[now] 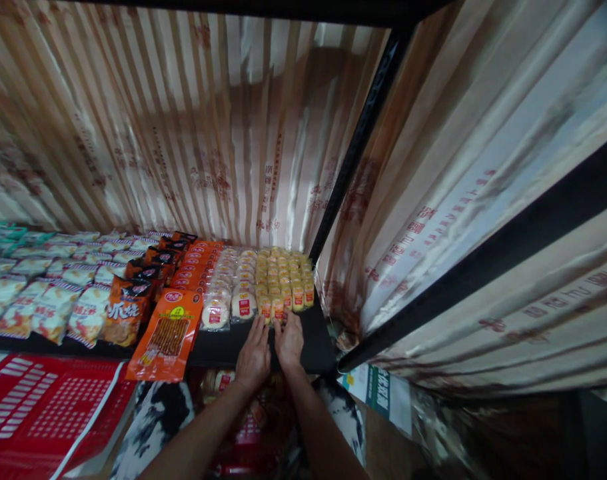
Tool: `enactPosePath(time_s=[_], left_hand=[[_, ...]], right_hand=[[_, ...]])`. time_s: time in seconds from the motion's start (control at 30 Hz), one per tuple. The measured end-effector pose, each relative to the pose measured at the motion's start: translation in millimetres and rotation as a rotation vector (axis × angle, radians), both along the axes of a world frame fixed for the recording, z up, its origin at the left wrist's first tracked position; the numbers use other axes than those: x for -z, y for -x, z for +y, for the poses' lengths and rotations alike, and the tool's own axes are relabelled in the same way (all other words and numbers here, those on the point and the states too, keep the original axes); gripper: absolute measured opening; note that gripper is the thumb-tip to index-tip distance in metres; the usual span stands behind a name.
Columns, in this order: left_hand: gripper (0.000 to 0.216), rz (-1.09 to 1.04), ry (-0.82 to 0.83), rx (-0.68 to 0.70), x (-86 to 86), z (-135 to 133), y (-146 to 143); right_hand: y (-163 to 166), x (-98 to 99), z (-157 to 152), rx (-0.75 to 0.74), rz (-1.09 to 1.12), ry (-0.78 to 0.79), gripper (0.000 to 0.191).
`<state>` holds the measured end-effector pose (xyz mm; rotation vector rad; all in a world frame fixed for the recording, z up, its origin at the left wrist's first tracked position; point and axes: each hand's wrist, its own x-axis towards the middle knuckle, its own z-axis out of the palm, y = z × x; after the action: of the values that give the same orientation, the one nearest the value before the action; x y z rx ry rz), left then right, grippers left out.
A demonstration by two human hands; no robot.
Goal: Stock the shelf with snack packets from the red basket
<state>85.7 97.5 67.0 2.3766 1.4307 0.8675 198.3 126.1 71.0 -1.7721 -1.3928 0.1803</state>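
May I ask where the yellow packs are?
In the head view, the yellow packs are at the right end of the shelf, just beyond the left hand and right hand.

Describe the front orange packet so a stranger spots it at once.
On the black shelf, look left of the person's left hand, past the round white packs. The frontmost orange packet reaches out over the shelf's front edge. Unlike its neighbours, it plainly shows brown sticks on its front.
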Motion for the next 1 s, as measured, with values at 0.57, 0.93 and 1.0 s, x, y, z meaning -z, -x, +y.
enactPosePath(time_s=[0.57, 0.93, 1.0], left_hand=[[0.052, -0.011, 0.007, -0.025, -4.8, -3.4, -0.7], [0.044, -0.005, -0.016, 0.006, -10.3, -7.3, 1.6], [0.042, -0.004, -0.053, 0.006, -9.6, -8.1, 2.0]], right_hand=[[-0.1, 2.8, 0.0, 0.003, 0.025, -0.018, 0.032], [-0.4, -1.3, -3.8, 0.021, 0.103, -0.106, 0.036], [-0.5, -3.2, -5.2, 0.026, 0.133, -0.139, 0.037]])
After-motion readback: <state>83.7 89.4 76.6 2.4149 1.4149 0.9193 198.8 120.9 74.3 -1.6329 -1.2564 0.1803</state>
